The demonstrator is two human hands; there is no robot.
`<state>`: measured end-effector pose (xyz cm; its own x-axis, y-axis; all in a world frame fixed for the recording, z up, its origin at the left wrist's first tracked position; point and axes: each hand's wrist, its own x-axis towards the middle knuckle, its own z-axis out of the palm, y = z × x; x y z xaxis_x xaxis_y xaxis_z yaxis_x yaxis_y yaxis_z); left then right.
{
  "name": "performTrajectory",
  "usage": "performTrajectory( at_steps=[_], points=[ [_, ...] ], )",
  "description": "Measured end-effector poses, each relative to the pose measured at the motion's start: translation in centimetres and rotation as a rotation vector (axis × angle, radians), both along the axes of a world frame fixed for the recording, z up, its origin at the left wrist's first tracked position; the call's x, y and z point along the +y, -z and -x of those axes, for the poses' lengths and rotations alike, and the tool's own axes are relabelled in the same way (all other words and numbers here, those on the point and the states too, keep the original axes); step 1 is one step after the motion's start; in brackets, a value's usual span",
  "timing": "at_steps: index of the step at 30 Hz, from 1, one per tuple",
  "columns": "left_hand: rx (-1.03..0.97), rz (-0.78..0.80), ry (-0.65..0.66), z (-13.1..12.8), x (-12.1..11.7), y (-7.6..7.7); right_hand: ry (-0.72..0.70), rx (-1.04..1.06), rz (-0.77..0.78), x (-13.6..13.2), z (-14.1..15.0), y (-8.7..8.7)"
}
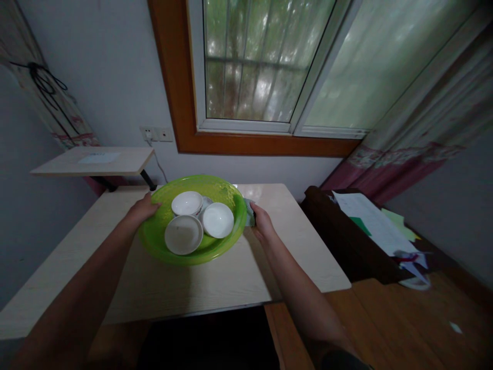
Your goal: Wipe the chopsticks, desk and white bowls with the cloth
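A bright green plastic basin [204, 184] is over the pale wooden table. Inside it lie several white bowls: one at the back [187, 202], one at the right [218, 220] and one tilted at the front [184, 235]. Part of another shows between them. My left hand [144, 209] is closed on the basin's left rim, thumb over the edge. At the opposite side, my right hand [262, 222] is closed around a grey-green cloth [249, 213], right beside the basin's rim. Whether it also touches the basin is hidden.
A small raised shelf [96, 159] with a paper on top stands at the table's back left. Behind are a wall socket [157, 134] and a window. Right of the table [292, 246], a dark brown piece of furniture [327, 236] carries papers [372, 221].
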<state>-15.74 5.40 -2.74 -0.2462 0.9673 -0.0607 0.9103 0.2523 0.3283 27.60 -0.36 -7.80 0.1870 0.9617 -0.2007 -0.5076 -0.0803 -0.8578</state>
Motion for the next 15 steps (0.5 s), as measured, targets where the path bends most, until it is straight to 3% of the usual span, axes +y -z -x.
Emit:
performTrajectory(
  at_steps=[3, 9, 15],
  points=[
    [0.036, 0.076, -0.024, -0.1, 0.0, 0.2, 0.006, -0.010, -0.022, -0.2, 0.0, -0.1],
    [0.026, 0.055, -0.003, 2.2, 1.0, 1.4, -0.061, -0.032, -0.071, -0.1, 0.1, -0.3],
    [0.057, 0.038, 0.037, 3.1, 1.9, 1.4, -0.070, -0.025, -0.055, 0.2, 0.0, 1.1]
  ],
)
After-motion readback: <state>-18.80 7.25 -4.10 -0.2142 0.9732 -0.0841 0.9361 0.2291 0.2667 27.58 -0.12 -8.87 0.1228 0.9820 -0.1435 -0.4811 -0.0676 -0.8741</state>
